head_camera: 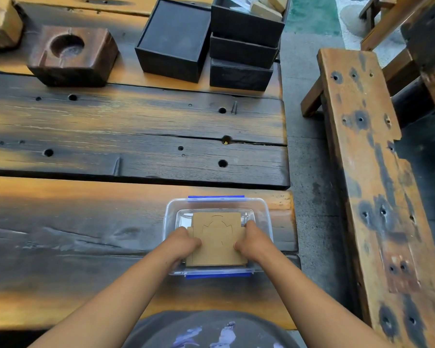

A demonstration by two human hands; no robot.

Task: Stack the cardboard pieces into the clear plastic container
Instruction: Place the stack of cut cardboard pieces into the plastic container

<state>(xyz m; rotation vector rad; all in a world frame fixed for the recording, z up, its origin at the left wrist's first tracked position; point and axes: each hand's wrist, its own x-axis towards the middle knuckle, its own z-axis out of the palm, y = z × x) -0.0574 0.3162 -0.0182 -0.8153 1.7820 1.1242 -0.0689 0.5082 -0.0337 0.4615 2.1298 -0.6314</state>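
Observation:
A clear plastic container (171,209) with blue clips stands near the table's front right corner. Inside it lies a stack of brown cardboard pieces (217,237), the top one scored with a curved outline. My left hand (183,241) grips the stack's left edge with curled fingers. On the stack's right edge sits my right hand (251,241), fingers curled the same way. Both hands reach down into the container, and the stack's near end sits over the container's front wall.
Black boxes (173,38) stand at the back of the wooden table, one stack (244,43) open with small tan items on top. A dark wooden block with a round hollow (70,56) is at back left. A wooden bench (367,172) runs along the right.

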